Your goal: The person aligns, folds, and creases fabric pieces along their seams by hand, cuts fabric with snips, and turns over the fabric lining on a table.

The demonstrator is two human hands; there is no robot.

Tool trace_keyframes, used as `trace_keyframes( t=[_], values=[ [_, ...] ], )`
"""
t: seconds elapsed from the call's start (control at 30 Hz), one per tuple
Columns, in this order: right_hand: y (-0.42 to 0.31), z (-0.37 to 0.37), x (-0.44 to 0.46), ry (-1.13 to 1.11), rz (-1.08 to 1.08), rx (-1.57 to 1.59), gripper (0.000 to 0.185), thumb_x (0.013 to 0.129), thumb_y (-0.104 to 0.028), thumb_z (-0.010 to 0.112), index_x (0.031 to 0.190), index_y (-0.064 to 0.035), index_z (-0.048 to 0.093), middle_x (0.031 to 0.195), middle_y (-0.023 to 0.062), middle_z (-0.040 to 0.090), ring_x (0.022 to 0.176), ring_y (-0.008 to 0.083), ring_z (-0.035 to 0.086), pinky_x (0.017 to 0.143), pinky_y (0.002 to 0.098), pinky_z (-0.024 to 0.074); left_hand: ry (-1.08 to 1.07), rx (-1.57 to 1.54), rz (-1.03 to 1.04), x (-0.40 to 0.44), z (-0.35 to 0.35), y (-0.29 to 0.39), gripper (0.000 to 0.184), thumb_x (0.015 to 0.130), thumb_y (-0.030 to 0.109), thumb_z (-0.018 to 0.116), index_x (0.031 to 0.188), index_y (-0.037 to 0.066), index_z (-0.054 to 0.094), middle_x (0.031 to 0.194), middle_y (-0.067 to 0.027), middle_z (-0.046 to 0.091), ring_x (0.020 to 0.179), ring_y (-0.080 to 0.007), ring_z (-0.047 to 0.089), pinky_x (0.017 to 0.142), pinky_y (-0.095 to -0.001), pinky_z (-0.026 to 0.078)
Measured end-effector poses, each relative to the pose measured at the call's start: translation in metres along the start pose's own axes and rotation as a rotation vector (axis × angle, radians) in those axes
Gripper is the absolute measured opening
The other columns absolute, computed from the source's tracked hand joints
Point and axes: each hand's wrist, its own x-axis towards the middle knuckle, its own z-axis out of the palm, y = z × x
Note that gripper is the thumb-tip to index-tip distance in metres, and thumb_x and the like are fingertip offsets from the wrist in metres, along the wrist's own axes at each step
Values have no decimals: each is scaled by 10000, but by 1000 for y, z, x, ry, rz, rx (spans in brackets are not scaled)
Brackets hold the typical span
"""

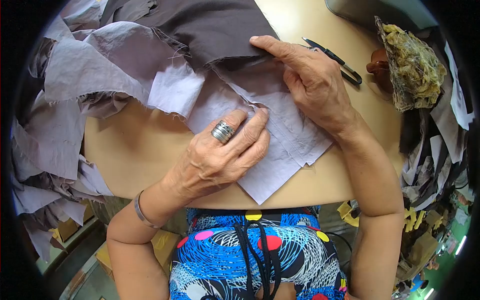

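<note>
Lilac cloth (282, 150) is mid-frame, flat on the table (135, 155), one corner pointing down near the table's front edge; a seam line runs diagonally across it. Dark cloth (225, 30) sits at top centre, its lower edge meeting the lilac.

Left hand (257, 112): fingers bent, tips bunched on the raised seam edge mid-frame; can't tell if they pinch it or just press. Wears a wide ring (222, 131).
Right hand (270, 60): open, index stretched onto the dark cloth, thumb apart; it covers the right side of the join.

Clutter: frayed lilac strips (90, 65) heap over the upper left and spill off the table's left side; one loose flap (176, 90) butts up against the work. Black-and-metal tool (334, 56) lies just beside the right knuckles, upper right, partly hidden by the hand. Past it, a brown rounded object (378, 66) sits partly behind a clump of yellowish fibres (417, 67). Grey casing (382, 11) at the top right corner. More scraps (450, 127) hang down the right edge.
</note>
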Motion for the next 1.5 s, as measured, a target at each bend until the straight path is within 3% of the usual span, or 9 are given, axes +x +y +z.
trace_keyframes(
  t=[0.17,0.27,0.37,0.73,0.97,1.07,1.17,1.27,1.5],
  values=[
    [1,0,0,4,31,18,391,776,29,546,1144,-88,605,920,127,676,777,293,653,687,371,528,5,17,-46,-3,3,2,286,690,37,607,973,2,586,1090,-153,615,888,-260,623,743,-315,534],
    [-3,-2,0,-61,121,47,513,753,122,462,1200,-92,595,1129,113,643,929,242,656,846,319,507,27,56,-36,-3,3,2,266,696,53,601,958,12,581,1084,-143,609,893,-242,617,738,-299,531],
    [-4,-4,0,-96,141,38,503,766,112,464,1203,-98,595,1129,108,644,940,234,654,852,311,504,56,91,-13,-6,8,0,253,703,89,590,947,25,577,1101,-123,593,912,-209,595,732,-266,525],
    [-4,-6,0,-112,187,60,471,782,90,476,1197,-96,597,1114,109,650,926,243,655,832,318,503,41,109,-30,-4,7,3,192,729,115,584,920,90,578,1133,-91,597,914,-195,579,744,-258,518],
    [-3,-7,-1,-108,147,72,460,776,73,502,1194,-97,597,1060,135,660,841,254,655,776,331,502,6,-75,61,0,2,1,186,690,141,622,874,137,601,1144,-17,627,912,-207,596,752,-296,536],
    [-1,-5,0,-32,75,30,398,763,37,545,1138,-80,611,967,147,670,808,300,656,707,367,536,18,-54,17,-1,2,-2,216,688,111,625,903,106,610,1146,-47,624,924,-218,604,763,-306,534],
    [-6,-7,3,-55,197,67,497,782,70,533,1238,-126,569,1088,143,644,820,266,649,761,333,508,38,-37,-60,-2,3,-3,243,679,73,634,920,56,611,1134,-84,622,927,-234,615,762,-318,531],
    [-8,-4,5,-64,185,5,527,783,84,526,1259,-141,556,1104,140,638,818,266,644,760,333,509,35,-17,-83,-1,3,-4,249,673,46,640,918,20,600,1117,-121,618,918,-251,623,748,-319,528],
    [-1,-1,5,57,123,72,482,759,59,532,1194,-140,595,1041,110,663,840,294,655,731,356,535,19,41,-139,-2,2,2,233,675,43,639,901,39,581,1111,-126,619,903,-244,626,706,-296,525]
  ],
)
